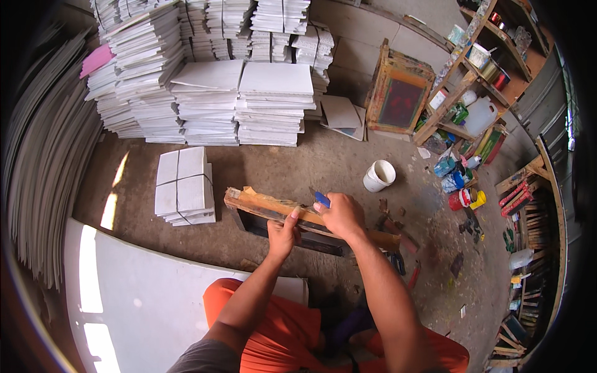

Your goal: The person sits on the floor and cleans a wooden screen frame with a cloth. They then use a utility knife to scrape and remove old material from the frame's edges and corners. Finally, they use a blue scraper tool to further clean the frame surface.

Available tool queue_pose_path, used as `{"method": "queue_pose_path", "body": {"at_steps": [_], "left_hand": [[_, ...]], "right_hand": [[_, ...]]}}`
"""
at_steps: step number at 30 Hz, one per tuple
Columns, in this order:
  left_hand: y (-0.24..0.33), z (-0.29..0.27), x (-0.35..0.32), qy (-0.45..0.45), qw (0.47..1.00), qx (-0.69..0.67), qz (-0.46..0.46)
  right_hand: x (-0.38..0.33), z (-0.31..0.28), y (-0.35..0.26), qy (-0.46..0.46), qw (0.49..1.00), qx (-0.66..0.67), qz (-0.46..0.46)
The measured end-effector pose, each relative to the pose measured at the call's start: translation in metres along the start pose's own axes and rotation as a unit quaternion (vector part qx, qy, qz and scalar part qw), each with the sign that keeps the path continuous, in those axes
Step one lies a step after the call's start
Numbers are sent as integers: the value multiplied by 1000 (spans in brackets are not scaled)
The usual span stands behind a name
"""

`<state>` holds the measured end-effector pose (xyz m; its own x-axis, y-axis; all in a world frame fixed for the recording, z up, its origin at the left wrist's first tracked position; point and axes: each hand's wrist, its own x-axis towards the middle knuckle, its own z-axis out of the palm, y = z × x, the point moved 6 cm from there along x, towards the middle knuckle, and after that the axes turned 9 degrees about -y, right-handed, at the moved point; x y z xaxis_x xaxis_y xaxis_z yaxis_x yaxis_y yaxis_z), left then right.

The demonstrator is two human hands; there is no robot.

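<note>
A wooden screen-printing frame (258, 200) stands on edge in front of me, slanting down from left to right. Brownish tape or film covers its upper rail, and a loose flap lifts near the left end. My left hand (283, 233) is closed round this rail at mid-length, thumb on top. Just to the right, my right hand (344, 216) grips a small blue tool (322, 199) against the rail. Most of that tool is hidden by my fingers, so I cannot tell its exact kind. The frame's dark inner side shows below my left hand.
A strapped bundle of white sheets (180, 180) lies left of the frame, with tall white stacks (273, 102) behind. A white bucket (379, 176) stands ahead right. Another screen frame (398, 93) leans by a wooden shelf (454, 81). Paint containers (457, 180) crowd the right; a white board (155, 280) lies left.
</note>
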<state>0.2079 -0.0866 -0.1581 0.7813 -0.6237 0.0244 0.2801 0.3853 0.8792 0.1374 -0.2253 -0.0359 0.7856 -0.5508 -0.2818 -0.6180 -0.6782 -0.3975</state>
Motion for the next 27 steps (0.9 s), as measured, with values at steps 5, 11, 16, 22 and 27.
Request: {"method": "queue_pose_path", "body": {"at_steps": [5, 11, 16, 22, 27], "left_hand": [[-6, -1, -1, 7, 1000, -6, 6], [2, 6, -4, 49, 997, -56, 20], [-9, 17, -9, -54, 998, -38, 25], [-8, 18, -11, -58, 998, -10, 3], [-9, 18, -13, -49, 998, -37, -3]], "right_hand": [[-15, 0, 18, 72, 987, 106, -92], [-56, 10, 3, 220, 962, 39, -155], [-62, 17, -5, 221, 965, -14, -138], [-36, 11, 4, 123, 990, -59, -40], [-22, -6, 5, 25, 999, -19, -35]]}}
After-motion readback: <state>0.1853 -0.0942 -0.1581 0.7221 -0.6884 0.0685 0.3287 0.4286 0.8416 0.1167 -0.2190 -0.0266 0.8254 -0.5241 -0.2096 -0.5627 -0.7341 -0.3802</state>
